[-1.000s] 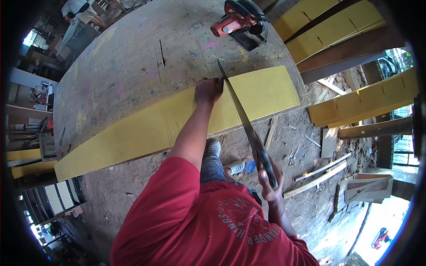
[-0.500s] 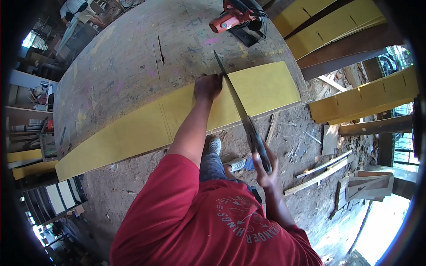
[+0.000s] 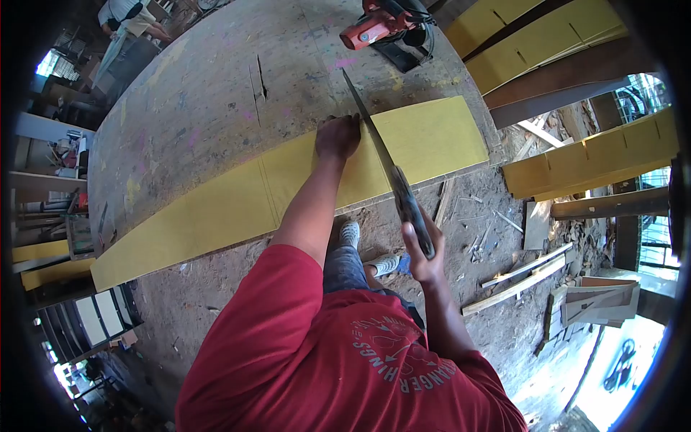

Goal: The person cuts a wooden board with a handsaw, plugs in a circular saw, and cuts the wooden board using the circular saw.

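- The right hand (image 3: 425, 250) is wrapped firmly round the dark handle of a handsaw (image 3: 407, 201), just off the near edge of the surface.
- The saw's blade slants across that near edge and over a yellow board (image 3: 432, 137); its tip reaches past the board, above the bare surface. How deep the teeth sit in the wood cannot be made out.
- The left hand (image 3: 338, 137) rests on the board's far side, knuckles up, just beside the blade; whether its fingers close on the board's edge, I cannot tell.
- The board lies flat along the near edge of the surface (image 3: 194, 115), its broad end close to the near right corner and its narrowing end by the near left corner. Thin lines cross it left of the left arm.
- Beyond the board, near the right edge, stands a red and black power tool (image 3: 371, 32).
- A dark narrow slit (image 3: 263, 85) runs through the surface, farther back.
- Off the right edge are notched yellow panels (image 3: 597, 155); wood strips (image 3: 518, 284) lie on the ground below.
- Past the far left, another person (image 3: 133, 18) is partly visible.
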Demonstrator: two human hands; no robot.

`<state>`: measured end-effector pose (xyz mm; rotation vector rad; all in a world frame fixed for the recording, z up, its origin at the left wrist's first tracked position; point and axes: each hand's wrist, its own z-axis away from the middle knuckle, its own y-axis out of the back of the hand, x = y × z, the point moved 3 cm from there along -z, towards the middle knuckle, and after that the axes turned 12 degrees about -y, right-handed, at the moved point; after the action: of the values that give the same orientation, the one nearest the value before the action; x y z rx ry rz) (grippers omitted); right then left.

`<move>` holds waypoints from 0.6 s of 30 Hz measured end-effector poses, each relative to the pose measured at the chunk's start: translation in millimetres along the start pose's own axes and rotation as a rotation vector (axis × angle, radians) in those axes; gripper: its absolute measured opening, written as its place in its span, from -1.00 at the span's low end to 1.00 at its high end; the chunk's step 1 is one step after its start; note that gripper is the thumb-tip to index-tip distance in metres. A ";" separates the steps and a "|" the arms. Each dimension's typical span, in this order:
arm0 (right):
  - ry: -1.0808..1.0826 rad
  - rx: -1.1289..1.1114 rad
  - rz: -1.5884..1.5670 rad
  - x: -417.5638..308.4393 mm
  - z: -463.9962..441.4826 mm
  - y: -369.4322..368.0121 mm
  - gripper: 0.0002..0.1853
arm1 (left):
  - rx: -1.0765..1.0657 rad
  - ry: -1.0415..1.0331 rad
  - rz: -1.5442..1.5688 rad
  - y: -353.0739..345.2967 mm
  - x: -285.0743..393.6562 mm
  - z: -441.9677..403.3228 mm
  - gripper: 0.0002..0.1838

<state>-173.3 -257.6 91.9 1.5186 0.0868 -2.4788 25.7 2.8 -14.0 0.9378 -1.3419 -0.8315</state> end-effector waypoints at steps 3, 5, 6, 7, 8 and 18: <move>0.105 0.017 0.034 12.9 7.4 4.3 -0.25 | 0.021 0.003 0.005 -3.8 -4.3 -4.9 -0.37; 0.194 0.023 0.084 28.8 33.3 14.8 -0.25 | 0.010 0.015 0.008 -4.3 -4.5 -5.3 -0.37; 0.238 0.062 0.125 35.5 53.6 20.9 -0.28 | 0.003 -0.003 -0.003 -3.6 -3.9 -6.4 -0.37; 0.236 0.072 0.133 34.5 57.0 23.2 -0.29 | -0.003 -0.019 -0.015 -2.7 -3.5 -4.6 -0.37; 0.234 0.081 0.141 33.6 60.5 25.6 -0.30 | -0.006 -0.035 -0.028 -0.6 -3.2 -3.8 -0.37; 0.172 0.043 0.073 20.0 5.0 0.1 -0.26 | 0.019 -0.030 -0.001 1.3 2.2 4.5 -0.36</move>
<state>-186.3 -261.8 76.5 1.7188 0.0070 -2.3046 21.3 1.0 -11.8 0.9441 -1.3770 -0.8374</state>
